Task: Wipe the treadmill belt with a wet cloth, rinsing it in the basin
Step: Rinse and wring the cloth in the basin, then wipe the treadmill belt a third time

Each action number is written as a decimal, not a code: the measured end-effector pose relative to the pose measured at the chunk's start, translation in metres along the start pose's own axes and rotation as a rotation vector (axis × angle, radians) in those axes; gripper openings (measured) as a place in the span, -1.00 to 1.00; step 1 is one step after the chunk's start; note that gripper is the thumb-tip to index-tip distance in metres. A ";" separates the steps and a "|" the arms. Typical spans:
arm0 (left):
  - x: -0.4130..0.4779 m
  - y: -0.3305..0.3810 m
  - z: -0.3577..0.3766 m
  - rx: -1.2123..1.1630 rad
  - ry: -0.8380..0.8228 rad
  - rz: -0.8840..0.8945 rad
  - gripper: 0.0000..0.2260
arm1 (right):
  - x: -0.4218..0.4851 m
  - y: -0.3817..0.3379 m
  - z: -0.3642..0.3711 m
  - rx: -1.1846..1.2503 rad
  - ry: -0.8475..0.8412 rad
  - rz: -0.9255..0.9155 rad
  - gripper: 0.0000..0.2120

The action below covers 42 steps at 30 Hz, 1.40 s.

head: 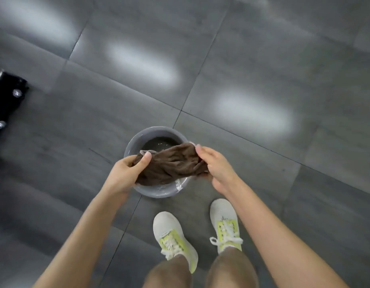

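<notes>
A bunched brown cloth [171, 165] is stretched between both hands above a round grey basin [136, 140] that stands on the floor. My left hand [122, 173] grips the cloth's left end, thumb on top. My right hand [216, 170] grips the right end, fingers curled round it. Dark water shows inside the basin behind the cloth. The treadmill belt is out of view.
Grey floor tiles [263, 59] with bright light reflections spread all round. My two white and yellow shoes [175, 238] stand just in front of the basin. A black machine part with silver bolts [7, 100] sits at the left edge.
</notes>
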<state>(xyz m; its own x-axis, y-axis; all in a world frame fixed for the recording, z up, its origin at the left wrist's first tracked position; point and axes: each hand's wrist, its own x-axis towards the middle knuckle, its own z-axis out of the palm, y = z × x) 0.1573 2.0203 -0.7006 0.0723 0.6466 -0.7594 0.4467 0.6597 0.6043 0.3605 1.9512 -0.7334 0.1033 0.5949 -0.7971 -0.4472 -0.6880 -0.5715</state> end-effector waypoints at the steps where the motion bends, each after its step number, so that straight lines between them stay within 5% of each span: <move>1: -0.019 0.019 0.006 0.035 -0.026 0.019 -0.73 | -0.022 -0.014 -0.006 -0.022 0.057 -0.043 -0.73; 4: -0.079 0.081 0.032 0.160 -0.091 0.130 -0.78 | -0.095 -0.059 -0.022 -0.048 0.164 -0.142 -0.71; 8: -0.167 0.163 0.087 0.294 -0.253 0.302 -0.81 | -0.193 -0.114 -0.048 0.027 0.043 -0.173 -0.72; 12: -0.248 0.230 0.156 0.308 -0.515 0.238 -0.71 | -0.279 -0.137 -0.089 0.456 0.068 -0.217 -0.43; 15: -0.310 0.276 0.216 0.333 -0.810 0.100 -0.63 | -0.345 -0.152 -0.135 0.816 0.207 -0.334 -0.36; 19: -0.387 0.327 0.311 0.530 -0.981 0.134 -0.70 | -0.427 -0.173 -0.213 0.990 0.400 -0.395 -0.38; 23: -0.450 0.375 0.425 0.621 -1.005 0.210 -0.74 | -0.495 -0.201 -0.319 1.053 0.646 -0.461 -0.16; 27: -0.500 0.427 0.543 0.694 -1.024 0.298 -0.87 | -0.551 -0.227 -0.441 1.134 0.797 -0.537 -0.59; 37: -0.531 0.565 0.775 0.839 -0.952 0.557 -0.86 | -0.613 -0.260 -0.696 0.989 1.174 -0.387 -0.82; 42: -0.510 0.653 0.897 0.914 -0.930 0.705 -0.83 | -0.578 -0.257 -0.829 0.962 1.282 -0.249 -0.70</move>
<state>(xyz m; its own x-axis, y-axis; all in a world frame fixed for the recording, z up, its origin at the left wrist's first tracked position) 1.2117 1.7780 -0.1346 0.8813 0.0192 -0.4722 0.4449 -0.3708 0.8152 1.1520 1.4393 -0.2875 0.6672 -0.4121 -0.6205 -0.6171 0.1607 -0.7703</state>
